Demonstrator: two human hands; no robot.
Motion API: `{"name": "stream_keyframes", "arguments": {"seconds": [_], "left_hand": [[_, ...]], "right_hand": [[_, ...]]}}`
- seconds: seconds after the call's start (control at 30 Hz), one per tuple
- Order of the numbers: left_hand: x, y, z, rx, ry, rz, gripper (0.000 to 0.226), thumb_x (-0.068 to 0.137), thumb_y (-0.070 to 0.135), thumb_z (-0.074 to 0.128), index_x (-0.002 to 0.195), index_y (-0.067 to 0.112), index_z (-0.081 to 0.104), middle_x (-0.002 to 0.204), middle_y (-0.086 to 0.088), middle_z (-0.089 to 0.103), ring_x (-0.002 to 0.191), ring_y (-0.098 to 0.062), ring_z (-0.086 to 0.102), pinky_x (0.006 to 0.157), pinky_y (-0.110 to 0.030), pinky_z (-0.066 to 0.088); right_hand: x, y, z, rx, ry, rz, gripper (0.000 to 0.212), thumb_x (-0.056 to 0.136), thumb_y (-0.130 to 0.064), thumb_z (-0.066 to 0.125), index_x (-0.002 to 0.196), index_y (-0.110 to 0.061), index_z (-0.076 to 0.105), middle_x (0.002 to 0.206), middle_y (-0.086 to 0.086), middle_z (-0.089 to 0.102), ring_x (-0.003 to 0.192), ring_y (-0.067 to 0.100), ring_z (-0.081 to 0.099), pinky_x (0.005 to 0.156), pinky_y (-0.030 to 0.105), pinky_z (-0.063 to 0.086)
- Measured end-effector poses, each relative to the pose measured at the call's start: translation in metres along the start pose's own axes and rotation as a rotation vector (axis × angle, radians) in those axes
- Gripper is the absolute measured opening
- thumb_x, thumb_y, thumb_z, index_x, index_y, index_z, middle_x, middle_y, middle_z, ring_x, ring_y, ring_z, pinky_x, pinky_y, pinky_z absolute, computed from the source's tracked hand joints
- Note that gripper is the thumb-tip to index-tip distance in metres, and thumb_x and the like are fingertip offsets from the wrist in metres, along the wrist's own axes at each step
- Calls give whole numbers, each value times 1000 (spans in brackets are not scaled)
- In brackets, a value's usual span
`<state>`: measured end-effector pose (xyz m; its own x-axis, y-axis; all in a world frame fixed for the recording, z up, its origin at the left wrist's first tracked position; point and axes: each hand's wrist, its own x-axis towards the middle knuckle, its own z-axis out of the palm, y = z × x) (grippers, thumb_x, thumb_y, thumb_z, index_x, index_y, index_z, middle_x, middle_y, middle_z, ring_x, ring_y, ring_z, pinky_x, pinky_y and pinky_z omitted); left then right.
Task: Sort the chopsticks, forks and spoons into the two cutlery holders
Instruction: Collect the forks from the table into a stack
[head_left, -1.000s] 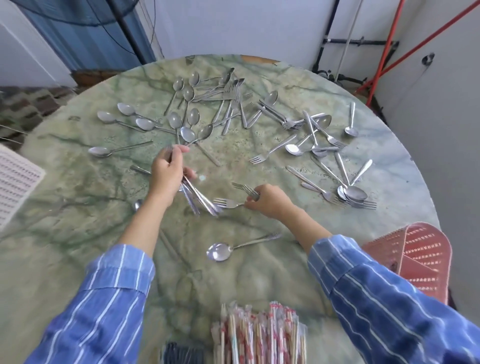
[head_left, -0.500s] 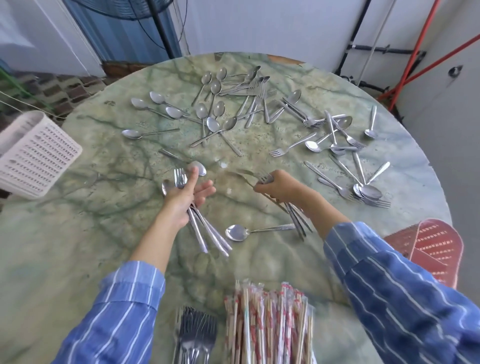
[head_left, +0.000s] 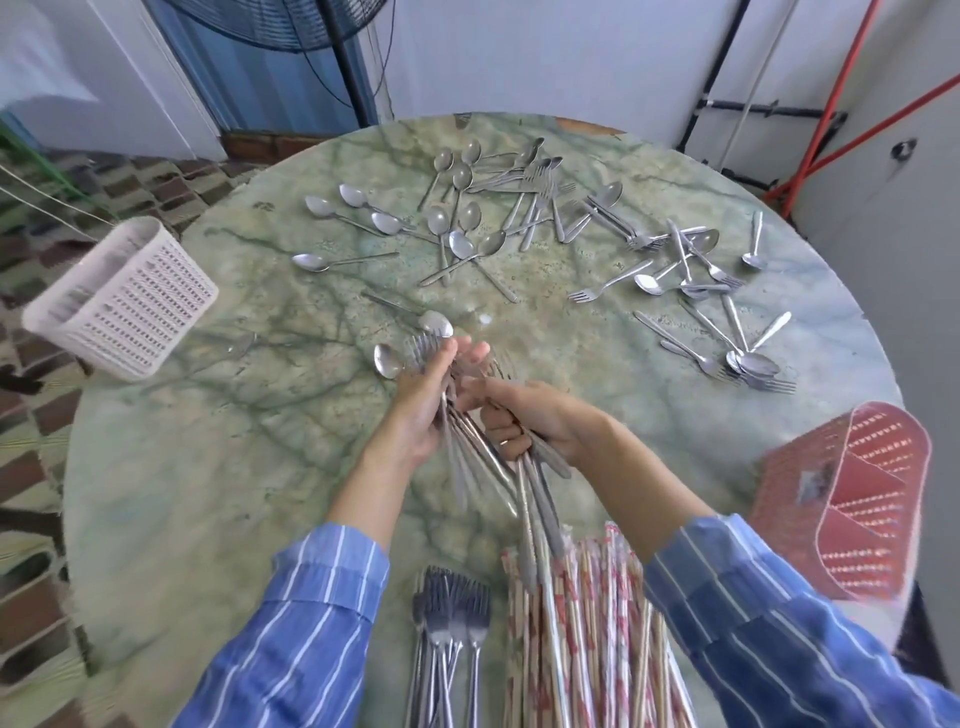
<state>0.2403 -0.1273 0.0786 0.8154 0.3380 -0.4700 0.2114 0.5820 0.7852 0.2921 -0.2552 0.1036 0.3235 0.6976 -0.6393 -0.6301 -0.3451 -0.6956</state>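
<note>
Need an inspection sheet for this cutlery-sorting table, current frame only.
Surface: round green marbled table.
Job's things: loose spoons and forks scattered over the far half; fork stack and wrapped chopsticks at the near edge; white holder at the left edge, red holder at the right edge.
Clutter: nothing seen.
Hands: left hand and right hand both grip held cutlery over the table's middle.
Cables: thin black cables hang beside the fan pole.
Surroundings: fan, blue door, red poles, patterned floor.
</note>
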Motion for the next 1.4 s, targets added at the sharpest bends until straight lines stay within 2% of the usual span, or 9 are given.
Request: {"name": "stream_keyframes", "arguments": {"seconds": [0.3, 0.47, 0.6, 0.7, 0.8, 1.0, 1.13, 1.27, 1.4], "left_hand": [[-34, 8, -88, -275, 211, -20, 19, 99, 30, 49, 88, 15, 56, 60, 5, 42, 44, -5, 44, 44, -19, 46], [-59, 11, -133, -17, 190, -80, 34, 92, 50, 51, 77, 20, 48, 55, 10, 35, 40, 0, 34, 32, -11, 25], [-90, 0, -142, -26, 140, -170, 23, 98, 31, 50, 85, 16, 60, 75, 3, 62, 50, -3, 58, 42, -15, 47], [-110, -11, -141, 38, 101, -190, 20, 88, 32, 61, 87, 12, 62, 63, 4, 53, 40, -2, 43, 38, -14, 38], [-127, -24, -137, 211, 64, -174, 42, 76, 54, 59, 85, 12, 58, 54, 7, 33, 41, -4, 26, 38, -16, 23], [-140, -34, -138, 213, -64, -227, 60, 61, 54, 77, 95, 6, 72, 67, 1, 61, 52, -10, 43, 48, -23, 31], [-142, -32, -139, 162, -41, -233, 28, 86, 33, 68, 89, 6, 67, 64, -1, 61, 44, -8, 53, 40, -19, 42], [-141, -32, -142, 195, -57, -275, 35, 98, 33, 49, 108, 3, 64, 71, -3, 64, 46, -7, 57, 41, -19, 44], [-138, -37, -149, 210, -33, -267, 34, 100, 32, 40, 88, 11, 64, 69, 0, 66, 54, -12, 57, 56, -27, 44]], "right_hand": [[-18, 55, 58, 272, 203, -35, 31, 95, -32, 57, 95, -1, 57, 65, 10, 65, 49, 14, 64, 46, 23, 55], [-22, 76, 80, 226, 382, -82, 30, 89, -39, 66, 87, -15, 48, 54, -5, 25, 42, 6, 20, 34, 16, 18], [-19, 85, 110, 377, 315, -70, 14, 93, -14, 46, 80, -14, 43, 65, 2, 33, 46, 9, 23, 37, 17, 18], [-17, 96, 129, 438, 338, -86, 21, 96, -10, 36, 75, -12, 39, 73, 10, 47, 45, 12, 33, 36, 18, 26], [-20, 104, 149, 355, 360, -105, 18, 96, -8, 38, 79, -11, 44, 76, 8, 50, 45, 12, 36, 39, 19, 27], [-28, 118, 178, 8, 276, -198, 9, 97, -2, 43, 97, -8, 50, 69, -1, 61, 53, 8, 55, 55, 20, 42], [-20, 132, 188, -229, 353, -215, 23, 96, -5, 42, 111, -11, 58, 110, 15, 58, 83, 20, 69, 48, 18, 45], [-15, 149, 190, -205, 387, -206, 27, 98, -7, 39, 109, -15, 62, 132, 17, 46, 97, 21, 66, 96, 32, 51], [-34, 153, 184, 39, 318, -238, 27, 104, -11, 39, 123, -13, 58, 121, 7, 61, 104, 19, 61, 98, 27, 49]]}}
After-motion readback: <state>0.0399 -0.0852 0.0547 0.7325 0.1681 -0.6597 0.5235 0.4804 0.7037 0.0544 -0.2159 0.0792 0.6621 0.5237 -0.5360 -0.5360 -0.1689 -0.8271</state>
